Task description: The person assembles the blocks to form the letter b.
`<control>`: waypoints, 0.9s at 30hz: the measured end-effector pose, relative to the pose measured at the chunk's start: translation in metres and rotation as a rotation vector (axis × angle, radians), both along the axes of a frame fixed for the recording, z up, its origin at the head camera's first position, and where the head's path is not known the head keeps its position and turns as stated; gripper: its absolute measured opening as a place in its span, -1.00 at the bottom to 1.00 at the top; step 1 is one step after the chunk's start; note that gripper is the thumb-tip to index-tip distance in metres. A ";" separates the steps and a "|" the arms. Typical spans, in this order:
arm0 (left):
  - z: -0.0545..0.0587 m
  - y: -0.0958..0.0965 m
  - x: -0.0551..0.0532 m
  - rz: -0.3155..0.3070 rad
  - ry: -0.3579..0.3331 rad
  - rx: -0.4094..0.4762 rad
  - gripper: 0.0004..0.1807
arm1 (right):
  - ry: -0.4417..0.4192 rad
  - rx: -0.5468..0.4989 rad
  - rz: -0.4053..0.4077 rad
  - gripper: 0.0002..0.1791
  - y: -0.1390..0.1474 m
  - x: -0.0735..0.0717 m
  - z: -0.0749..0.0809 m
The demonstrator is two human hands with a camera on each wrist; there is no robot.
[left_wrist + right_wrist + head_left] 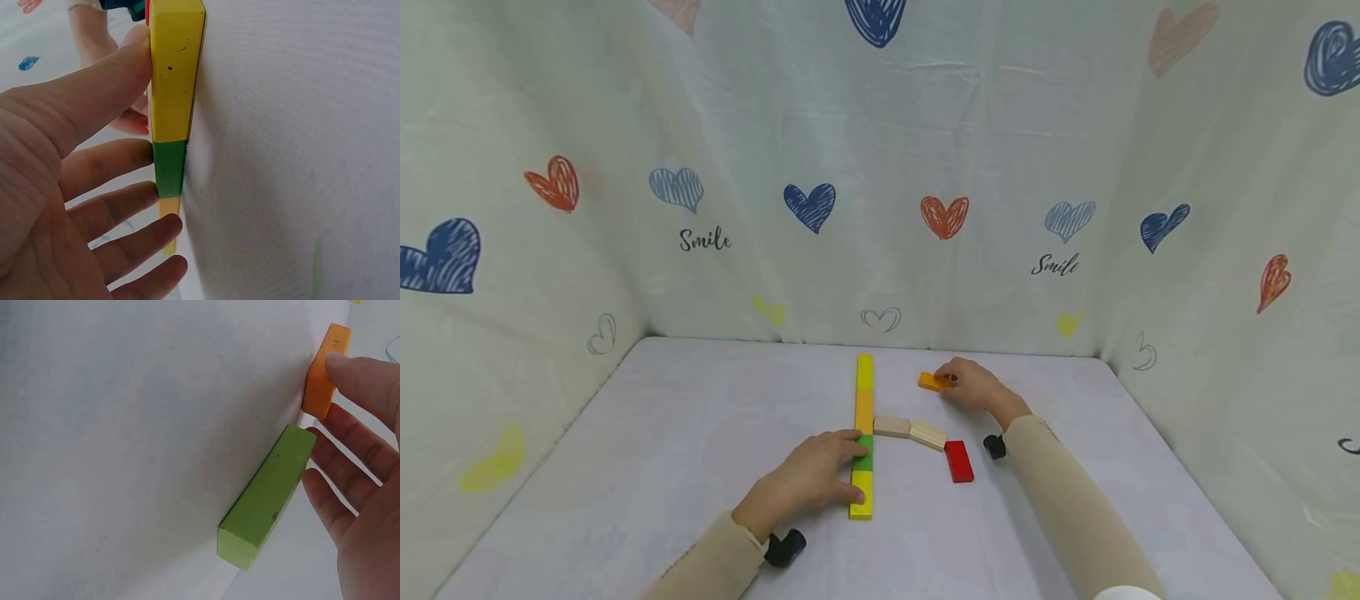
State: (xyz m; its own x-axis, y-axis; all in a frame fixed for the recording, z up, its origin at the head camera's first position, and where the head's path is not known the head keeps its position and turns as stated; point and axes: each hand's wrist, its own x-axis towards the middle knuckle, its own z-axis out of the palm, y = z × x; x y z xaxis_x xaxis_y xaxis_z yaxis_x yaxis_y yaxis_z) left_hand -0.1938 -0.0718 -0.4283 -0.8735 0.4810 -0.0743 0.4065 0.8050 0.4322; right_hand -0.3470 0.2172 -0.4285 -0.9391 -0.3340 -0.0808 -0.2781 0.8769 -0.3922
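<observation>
A straight row of blocks runs away from me: yellow (862, 505), green (867, 461), orange (864, 411) and a farther yellow (865, 372). My left hand (812, 477) rests along its left side, fingers extended; in the left wrist view the thumb touches the near yellow block (175, 75) and fingertips touch the green one (170, 169). Farther back, my right hand (973, 385) pinches an orange block (929, 382) lying on the table. A light green block (269, 494) lies by its other fingertips in the right wrist view; the hand hides it from the head view.
Two pale wooden blocks (892, 427) extend right from the row, the second (928, 435) angled. A red block (958, 462) follows at their right end. The table (700, 417) has a pale cloth; a heart-printed curtain (880, 267) stands behind and at both sides.
</observation>
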 end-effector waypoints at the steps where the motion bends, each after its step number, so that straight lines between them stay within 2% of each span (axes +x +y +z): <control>1: 0.000 0.000 0.000 0.000 0.000 -0.002 -0.30 | 0.005 0.001 0.000 -0.64 0.000 0.000 -0.001; 10: -0.001 0.000 -0.001 -0.006 0.010 -0.018 -0.30 | 0.004 -0.012 -0.002 -0.65 0.002 0.000 -0.007; 27: 0.000 0.000 -0.001 -0.002 0.007 -0.022 -0.30 | -0.016 -0.012 0.029 -0.60 -0.005 -0.002 -0.005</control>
